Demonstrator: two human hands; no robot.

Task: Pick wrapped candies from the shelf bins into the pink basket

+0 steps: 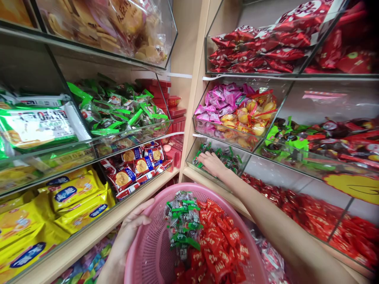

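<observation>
One basket, two hands, sweets beyond counting.
The left hand (130, 230) grasps the left rim of the pink basket (151, 244); inside, red sweets (219, 242) lie along the right, green sweets (183, 217) toward the far edge. Held on one side, the loaded basket could tip and spill. Beyond, the right hand (212, 163) dips into one bin (192, 153) at the inner corner of the right shelf (192, 174); whether its fingers grasp anything, I cannot tell.

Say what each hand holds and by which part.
Left hand: pink basket, by its left rim. Right hand: among green sweets; any grip is hidden.
</observation>
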